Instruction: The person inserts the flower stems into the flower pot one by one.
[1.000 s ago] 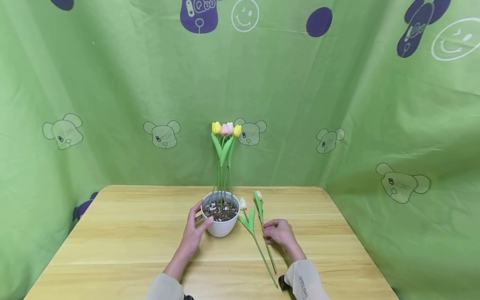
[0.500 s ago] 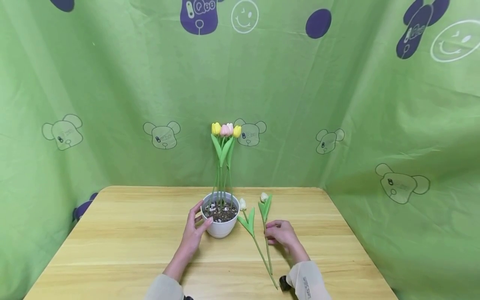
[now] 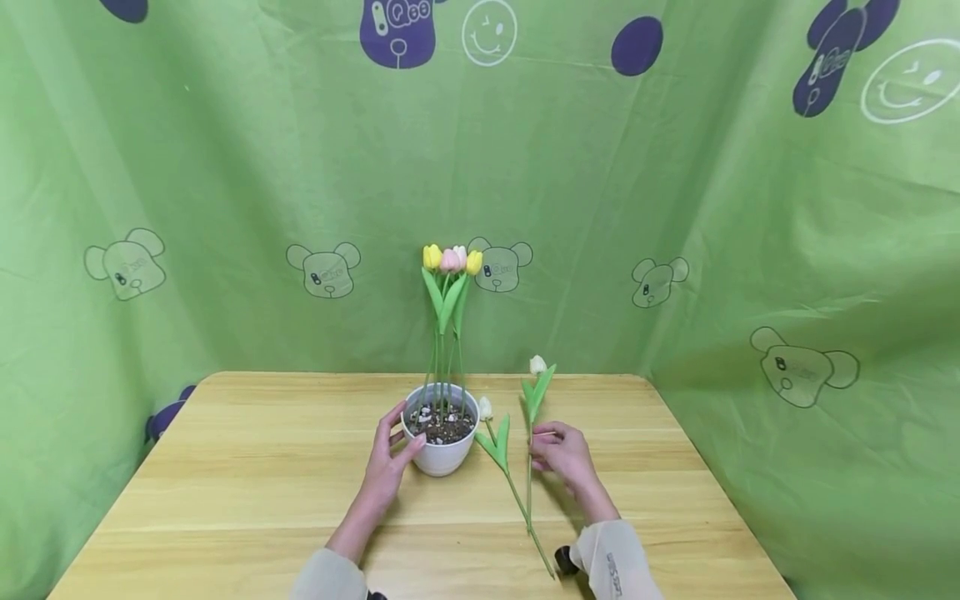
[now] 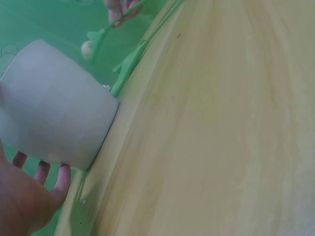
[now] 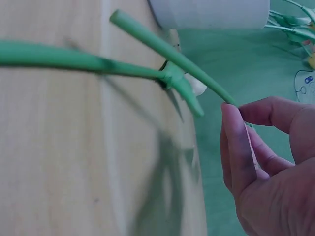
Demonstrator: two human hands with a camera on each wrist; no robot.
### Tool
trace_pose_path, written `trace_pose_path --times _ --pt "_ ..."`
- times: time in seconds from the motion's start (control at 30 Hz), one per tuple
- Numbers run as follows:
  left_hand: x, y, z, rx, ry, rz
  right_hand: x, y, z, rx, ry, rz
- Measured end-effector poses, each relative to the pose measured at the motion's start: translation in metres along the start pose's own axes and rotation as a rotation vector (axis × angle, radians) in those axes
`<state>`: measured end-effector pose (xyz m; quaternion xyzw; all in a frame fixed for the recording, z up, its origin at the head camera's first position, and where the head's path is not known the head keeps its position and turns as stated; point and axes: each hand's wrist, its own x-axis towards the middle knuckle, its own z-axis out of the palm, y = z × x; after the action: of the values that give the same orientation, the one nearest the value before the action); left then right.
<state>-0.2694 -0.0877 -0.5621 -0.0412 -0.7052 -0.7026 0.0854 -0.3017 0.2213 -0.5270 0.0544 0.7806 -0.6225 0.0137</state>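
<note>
A green curtain (image 3: 225,167) printed with bear heads hangs behind the wooden table (image 3: 247,483). Towards the table's middle stands a white pot (image 3: 441,458), upright, with yellow and pink tulips (image 3: 452,302) rising from its dark soil (image 3: 450,431) (flecked with white bits). To the pot's right, one white tulip (image 3: 502,442) lies slantwise on the table, its leaves near the pot. A second white tulip (image 3: 536,398) is raised off the table, bloom uppermost, farther right. The left hand (image 3: 384,468) grips the pot's left side, thumb at the near rim. The right hand (image 3: 566,458) pinches the raised tulip's stem between thumb and fingers.
</note>
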Motion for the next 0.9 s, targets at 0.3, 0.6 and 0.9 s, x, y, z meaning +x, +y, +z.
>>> trace_pose_path --times 0.3,0.6,0.9 --pt "0.000 0.000 0.000 -0.012 0.002 0.001 -0.001 -0.025 0.006 0.058 0.015 -0.076" --pt "0.000 0.001 0.000 -0.014 0.000 -0.002 -0.005 -0.050 0.013 0.115 0.015 -0.130" --pt "0.000 0.001 0.000 -0.010 0.000 -0.006 -0.011 -0.065 0.023 0.152 0.020 -0.189"
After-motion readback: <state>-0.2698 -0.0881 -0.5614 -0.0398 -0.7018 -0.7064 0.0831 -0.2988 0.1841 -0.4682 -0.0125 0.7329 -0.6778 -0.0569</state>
